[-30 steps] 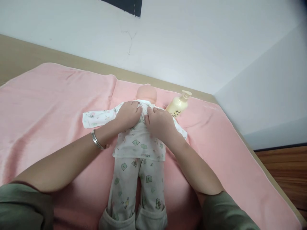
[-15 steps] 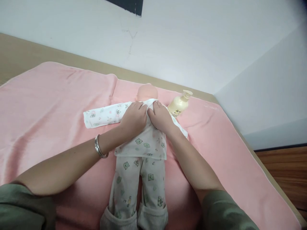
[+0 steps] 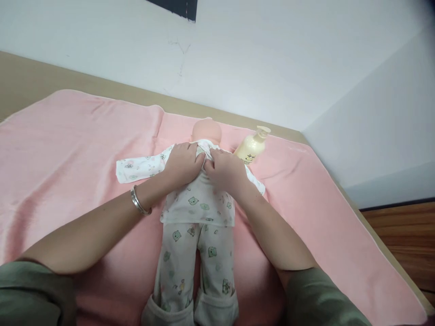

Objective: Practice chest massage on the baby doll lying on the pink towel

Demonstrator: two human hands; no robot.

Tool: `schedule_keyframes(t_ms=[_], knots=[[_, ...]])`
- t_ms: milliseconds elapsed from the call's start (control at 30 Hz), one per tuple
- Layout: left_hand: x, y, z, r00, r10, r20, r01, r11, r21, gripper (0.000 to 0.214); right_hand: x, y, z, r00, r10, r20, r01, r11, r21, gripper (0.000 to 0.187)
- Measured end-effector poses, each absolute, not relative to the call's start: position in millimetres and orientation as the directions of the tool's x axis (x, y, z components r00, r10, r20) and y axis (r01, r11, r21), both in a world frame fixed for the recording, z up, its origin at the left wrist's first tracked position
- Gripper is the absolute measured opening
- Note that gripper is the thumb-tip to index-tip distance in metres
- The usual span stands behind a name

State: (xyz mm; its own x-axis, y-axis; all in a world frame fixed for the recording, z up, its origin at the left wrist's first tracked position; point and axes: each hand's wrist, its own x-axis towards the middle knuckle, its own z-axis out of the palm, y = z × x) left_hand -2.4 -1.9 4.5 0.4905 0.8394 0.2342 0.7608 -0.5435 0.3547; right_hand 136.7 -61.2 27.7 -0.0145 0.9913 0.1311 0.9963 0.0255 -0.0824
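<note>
Two bare hands in my remote feed: left hand (image 3: pixel 183 164) and right hand (image 3: pixel 227 170), palms down, fingers bent over the printed shirt (image 3: pixel 195 206), thumbs close together. Cloth puckers between; I cannot tell whether either pinches it. Smooth-headed doll (image 3: pixel 206 130) lies on creased pink blanket (image 3: pixel 302 203). Rounded, pale-yellow pump bottle (image 3: pixel 252 146) alongside; contents indistinct.

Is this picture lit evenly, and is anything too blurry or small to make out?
In the head view, soft light on the wall, but darker shading on the pink blanket low between the arms; in the head view, a bright glint on the bracelet, printed shirt outlines visible, small bottle lettering unreadable, top right corner dark.
</note>
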Motion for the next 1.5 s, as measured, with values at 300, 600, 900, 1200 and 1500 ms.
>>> schedule_keyframes(t_ms=[300,600,900,1200,1500], knots=[[0,-8,9,0.544,0.799,0.257,0.713,-0.601,0.361,0.024,144,-49,21,-0.039,0.99,0.135,0.995,0.051,-0.083,0.047],[1,2,6,0.431,0.883,0.188,0.795,-0.47,0.383,0.023,132,-63,25,-0.074,0.977,0.199,0.993,0.09,-0.073,0.035],[1,-27,7,0.527,0.783,0.329,0.738,-0.614,0.28,0.026,155,-34,10,0.019,0.991,0.13,0.967,0.015,-0.254,0.061],[-1,2,7,0.484,0.846,0.226,0.728,-0.532,0.433,0.02,134,-64,22,-0.135,0.977,0.167,0.988,0.144,-0.045,0.049],[0,-2,0,0.374,0.899,0.229,0.755,-0.438,0.489,0.03,141,-57,29,-0.049,0.994,0.098,0.961,0.074,-0.266,0.042]])
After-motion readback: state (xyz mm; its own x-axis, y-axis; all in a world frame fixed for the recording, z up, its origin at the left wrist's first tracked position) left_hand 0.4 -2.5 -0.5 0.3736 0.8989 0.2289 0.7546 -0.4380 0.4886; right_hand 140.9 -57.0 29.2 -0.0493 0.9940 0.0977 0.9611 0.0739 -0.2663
